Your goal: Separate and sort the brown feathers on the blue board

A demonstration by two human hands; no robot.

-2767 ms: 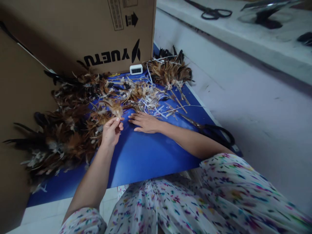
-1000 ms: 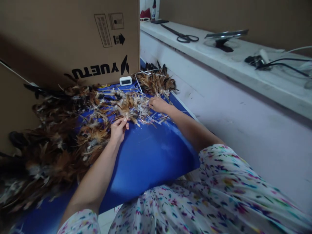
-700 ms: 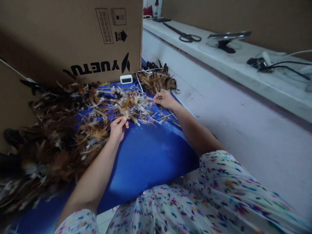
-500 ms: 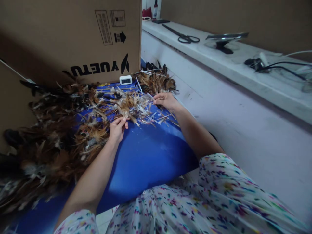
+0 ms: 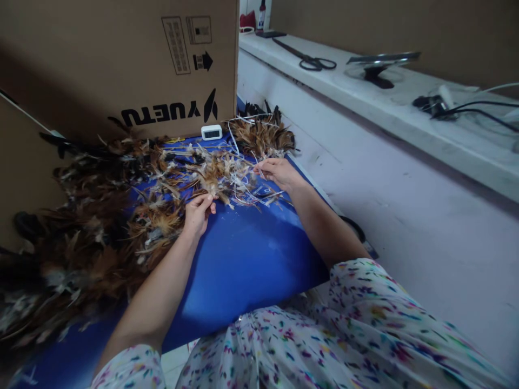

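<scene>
My left hand (image 5: 198,213) is closed in a pinch on the base of a tan feather tuft (image 5: 210,182), low over the blue tabletop (image 5: 243,254). To its right, my right hand (image 5: 279,172) has thumb and fingers pressed together on a thin white string (image 5: 259,168). Loose feathers and a tangle of white strings (image 5: 243,181) lie between the hands. A large heap of brown and black feathers (image 5: 101,254) spreads to the left of my left hand. Behind my right hand rests a brown feather bundle (image 5: 263,135).
A big cardboard box (image 5: 121,59) stands at the back of the table, with a small white digital clock (image 5: 211,132) before it. Along the right wall, a ledge (image 5: 344,81) carries black scissors (image 5: 312,60), a stand (image 5: 379,73) and cables (image 5: 446,108).
My right hand has shifted slightly, and the white string now shows at its fingertips. The left hand keeps its pinch on the feather tuft. The whole view has moved a little.
</scene>
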